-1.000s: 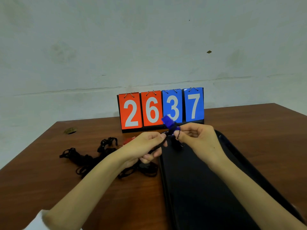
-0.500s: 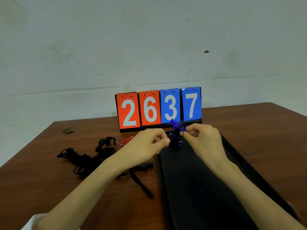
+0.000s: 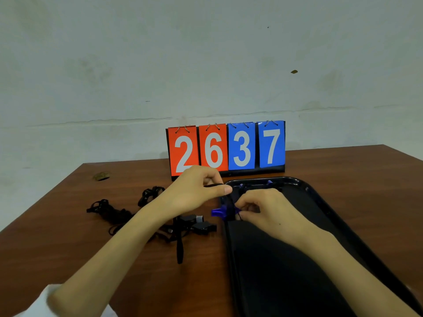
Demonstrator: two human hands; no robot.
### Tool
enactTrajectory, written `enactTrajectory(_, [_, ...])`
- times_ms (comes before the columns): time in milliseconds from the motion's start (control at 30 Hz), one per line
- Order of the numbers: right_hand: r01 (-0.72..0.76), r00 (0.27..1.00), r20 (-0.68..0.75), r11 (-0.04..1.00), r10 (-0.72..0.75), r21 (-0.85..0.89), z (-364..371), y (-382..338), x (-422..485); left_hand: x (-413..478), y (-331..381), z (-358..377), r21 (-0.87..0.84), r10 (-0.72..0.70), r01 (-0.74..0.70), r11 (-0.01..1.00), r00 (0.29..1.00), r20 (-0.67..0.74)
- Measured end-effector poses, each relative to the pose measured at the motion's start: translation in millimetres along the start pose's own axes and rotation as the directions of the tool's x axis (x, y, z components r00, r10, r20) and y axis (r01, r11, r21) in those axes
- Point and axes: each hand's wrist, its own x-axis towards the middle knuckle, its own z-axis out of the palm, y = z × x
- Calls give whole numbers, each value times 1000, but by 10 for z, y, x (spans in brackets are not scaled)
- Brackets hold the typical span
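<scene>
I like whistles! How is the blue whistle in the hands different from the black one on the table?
The blue whistle is bright blue; the black whistle is dark. The right hand pinches the blue whistle at the tray's left edge; the black whistle lies untouched on the table. The left hand holds up the blue whistle's cord; the black whistle's lies loose. Both have black cords.

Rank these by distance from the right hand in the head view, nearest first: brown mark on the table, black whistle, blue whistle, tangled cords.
1. blue whistle: pinched at the right hand, by the left rim of the tray.
2. black whistle: on the table, just left of the tray.
3. tangled cords: farther left.
4. brown mark: back left of the table.
</scene>
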Motion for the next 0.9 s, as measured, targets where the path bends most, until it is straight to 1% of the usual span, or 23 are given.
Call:
enactTrajectory(133, [63,998,-7,997,-62,33,-14,-53,-28,34,-96,32,-12,-27,26,1000,1000,-16])
enactTrajectory(267, [76,996,-63,993,-70,96,-23,-65,-34,43,-141,70,7,-54,54,999,998,16])
enactTrajectory(367, [52,991,-132,988,-33,145,-59,-74,-37,47,-154,75,-10,-101,101,995,994,31])
enactTrajectory(467, [4,979,-199,983,34,185,-82,-80,-37,57,-153,81,-49,-161,164,985,986,52])
enactTrajectory(600, [-44,955,-275,968,114,248,-76,-75,-26,48,-111,150,-131,-163,172,976,984,76])
enactTrajectory(667, [-87,930,-322,958,175,272,-78,-49,-14,38,-92,207,-181,-149,158,971,987,65])
enactTrajectory(733, [-132,889,-388,948,242,290,-86,1,0,31,-95,250,-189,-121,130,973,991,58])
enactTrajectory(833, [-203,817,-472,932,331,301,-107,93,25,7,-98,261,-99,-60,68,993,995,85])
enactTrajectory(900, [-245,782,-501,922,371,301,-109,155,35,-17,-68,249,-18,-14,16,1000,995,96])
